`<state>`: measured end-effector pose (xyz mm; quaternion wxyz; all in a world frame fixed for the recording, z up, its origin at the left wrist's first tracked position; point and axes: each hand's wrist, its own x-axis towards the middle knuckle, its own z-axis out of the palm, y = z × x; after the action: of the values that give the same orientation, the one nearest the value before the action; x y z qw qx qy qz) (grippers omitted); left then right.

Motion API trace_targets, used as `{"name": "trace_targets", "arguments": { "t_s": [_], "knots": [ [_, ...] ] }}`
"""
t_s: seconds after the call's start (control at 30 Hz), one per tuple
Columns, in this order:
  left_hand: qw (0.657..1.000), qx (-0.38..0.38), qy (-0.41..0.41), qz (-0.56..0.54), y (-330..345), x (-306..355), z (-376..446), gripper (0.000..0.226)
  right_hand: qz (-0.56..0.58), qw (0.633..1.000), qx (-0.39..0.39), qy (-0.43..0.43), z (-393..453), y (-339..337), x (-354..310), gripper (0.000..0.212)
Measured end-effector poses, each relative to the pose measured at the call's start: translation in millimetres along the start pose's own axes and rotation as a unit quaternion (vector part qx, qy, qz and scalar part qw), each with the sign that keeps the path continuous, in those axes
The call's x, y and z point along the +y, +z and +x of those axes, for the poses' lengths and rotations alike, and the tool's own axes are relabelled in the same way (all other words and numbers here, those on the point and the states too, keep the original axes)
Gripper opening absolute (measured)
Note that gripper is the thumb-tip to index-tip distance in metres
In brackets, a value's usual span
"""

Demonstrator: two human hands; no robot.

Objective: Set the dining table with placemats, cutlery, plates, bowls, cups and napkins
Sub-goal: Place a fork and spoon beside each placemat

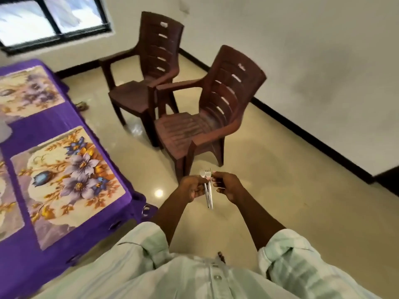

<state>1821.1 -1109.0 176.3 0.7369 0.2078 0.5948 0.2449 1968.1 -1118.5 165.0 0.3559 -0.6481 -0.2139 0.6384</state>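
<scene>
Two forks (207, 186), held together in front of the body at about 6 o'clock, clear of the table (64, 124). Handles are gripped by the left hand (192, 189), fingers curled round them; tines point up and away. The right hand (226, 186) is pinched at the fork necks just below the tines, probably so one can be separated from the pair.

The table, under a purple cloth, is seen at 9 o'clock. Floral placemats are already laid: one near (69, 182), one far (28, 91) at 10 o'clock, and more are partly cut off at the left edge. A blurred whitish thing is seen at the far left edge; what it is cannot be told.

Progress is judged early: placemats done, cutlery in hand but not yet placed. No plates, bowls, cups or napkins are seen in view, so these are probably left.

Two brown chairs (194, 117) are stood at 12 o'clock, near the wall, apart from the table.
</scene>
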Motion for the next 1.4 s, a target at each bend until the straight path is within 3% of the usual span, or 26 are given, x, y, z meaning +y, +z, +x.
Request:
{"name": "trace_targets", "arguments": {
  "t_s": [0.17,0.43,0.63,0.77,0.87,1.0,1.27,1.4],
  "knots": [
    [0.995,0.080,0.024,-0.054,-19,29,19,0.011,-0.082,0.993,-0.088,0.010,46,33,-29,0.011],
    [0.971,0.135,0.045,-0.194,-95,77,64,0.008,-0.159,0.976,-0.144,0.043,129,131,-61,0.008],
    [0.942,0.194,0.081,-0.263,-188,141,82,0.015,-0.251,0.945,-0.208,0.030,171,253,-107,0.013],
    [0.897,0.261,0.117,-0.337,-248,166,70,0.010,-0.304,0.916,-0.261,0.004,177,343,-126,0.013],
    [0.853,0.311,0.132,-0.398,-288,159,54,0.007,-0.356,0.876,-0.326,0.005,168,404,-121,0.012],
    [0.756,0.399,0.116,-0.506,-328,130,36,0.010,-0.429,0.815,-0.389,0.014,162,469,-95,0.007],
    [0.533,0.521,0.119,-0.656,-361,88,12,0.016,-0.601,0.558,-0.572,-0.003,148,564,-36,0.010],
    [0.450,0.568,0.113,-0.679,-357,91,21,0.023,-0.624,0.472,-0.623,-0.032,146,593,-25,0.046]
  ]
}}
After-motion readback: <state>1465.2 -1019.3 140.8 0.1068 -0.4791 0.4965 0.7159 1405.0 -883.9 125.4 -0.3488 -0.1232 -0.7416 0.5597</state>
